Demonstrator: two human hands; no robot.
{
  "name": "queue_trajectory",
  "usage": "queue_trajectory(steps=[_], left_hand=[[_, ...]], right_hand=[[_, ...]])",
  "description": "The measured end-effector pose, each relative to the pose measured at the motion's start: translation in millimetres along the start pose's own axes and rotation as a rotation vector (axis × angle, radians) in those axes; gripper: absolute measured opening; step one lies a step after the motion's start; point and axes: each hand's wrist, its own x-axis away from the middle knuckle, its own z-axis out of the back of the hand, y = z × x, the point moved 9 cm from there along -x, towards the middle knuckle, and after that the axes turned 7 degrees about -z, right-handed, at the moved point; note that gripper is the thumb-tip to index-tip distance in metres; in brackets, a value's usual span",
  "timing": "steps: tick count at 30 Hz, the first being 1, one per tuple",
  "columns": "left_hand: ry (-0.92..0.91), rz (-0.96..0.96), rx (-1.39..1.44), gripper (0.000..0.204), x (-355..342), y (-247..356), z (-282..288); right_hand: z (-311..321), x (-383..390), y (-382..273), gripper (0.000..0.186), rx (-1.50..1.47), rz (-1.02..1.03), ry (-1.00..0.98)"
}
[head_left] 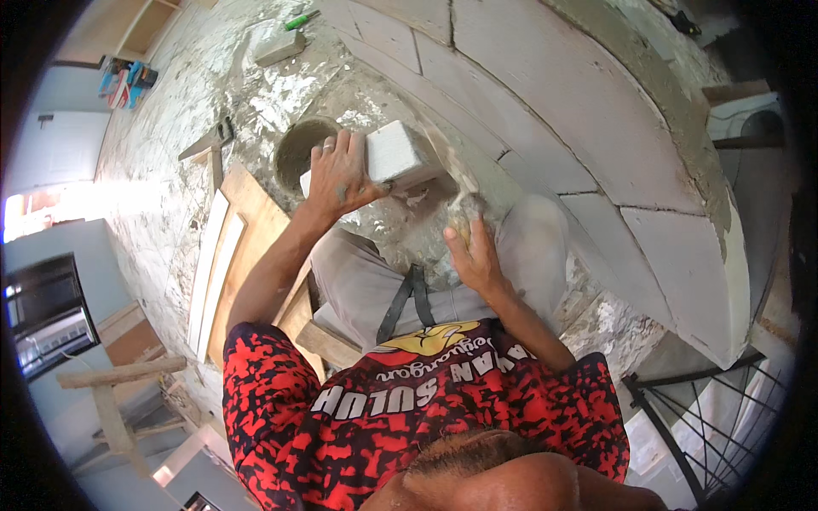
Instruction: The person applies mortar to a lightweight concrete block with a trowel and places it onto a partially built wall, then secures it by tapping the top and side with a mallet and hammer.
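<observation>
My left hand grips the top of a pale rectangular block, fingers over its upper face and thumb along its near edge. Just behind the block sits a round container coated inside with grey mortar. Lower and to the right, between my knees, my right hand is closed around a dusty, blurred object whose kind I cannot make out, beside the block's right end. A pale blurred streak rises from it toward the block.
A pale block wall runs along my right, with a black metal grille behind me. Plywood boards, a handsaw, a grey block and a green-handled tool lie on the mortar-spattered floor. A wooden trestle stands far left.
</observation>
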Motion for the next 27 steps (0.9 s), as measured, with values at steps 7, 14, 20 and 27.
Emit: queue_trajectory(steps=[7, 14, 20, 27], left_hand=[[0.154, 0.147, 0.044, 0.074, 28, 4, -13], [0.177, 0.17, 0.032, 0.077, 29, 8, -18], [0.171, 0.151, 0.024, 0.077, 25, 9, -18], [0.155, 0.187, 0.024, 0.079, 25, 9, -22]], right_hand=[[11, -21, -40, 0.049, -0.159, 0.025, -0.015], [-17, -48, 36, 0.05, -0.078, -0.239, -0.196], [-19, -27, 12, 0.053, -0.021, -0.268, -0.317], [-5, -28, -27, 0.054, -0.173, -0.075, -0.29]])
